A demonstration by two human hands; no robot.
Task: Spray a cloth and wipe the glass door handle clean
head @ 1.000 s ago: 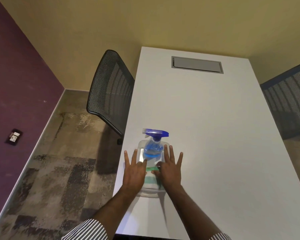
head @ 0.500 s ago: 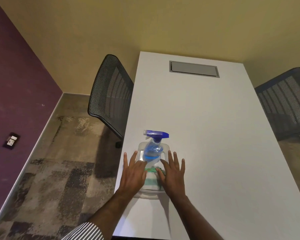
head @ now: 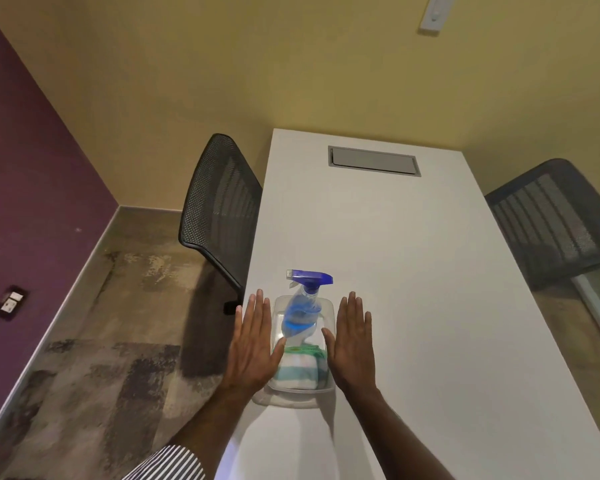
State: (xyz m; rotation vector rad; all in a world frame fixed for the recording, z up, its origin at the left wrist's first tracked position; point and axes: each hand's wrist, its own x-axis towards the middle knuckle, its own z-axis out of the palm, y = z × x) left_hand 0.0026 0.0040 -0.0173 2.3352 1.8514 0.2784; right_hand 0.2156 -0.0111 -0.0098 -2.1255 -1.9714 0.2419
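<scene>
Room: yellow walls, purple wall at left, patchy carpet floor.

White table (head: 378, 258), long and rectangular, runs away from the viewer. Grey recessed panel (head: 374, 161) set near the table's far edge.

Black mesh chair (head: 219, 199) stands against the table's left edge; a second mesh chair (head: 551, 223) sits off the right edge.

Clear plastic container (head: 293, 398) rests near the table's near-left corner, close to the left edge.

Spray bottle (head: 303, 310), clear with blue liquid and a blue trigger head, stands in the far half of the container, nozzle pointing left.

Folded cloth (head: 297, 370), white with teal stripes and a green band on top, lies in the near half of the container, just in front of the bottle.

Left hand (head: 253, 344): flat, fingers extended and together, palm down at the container's left side, grasping nothing. Whether it touches the wall, cannot tell.

Right hand (head: 352, 344): likewise flat and unclenched at the container's right side, holding nothing.

Striped sleeve (head: 167, 464) on the left arm.
</scene>
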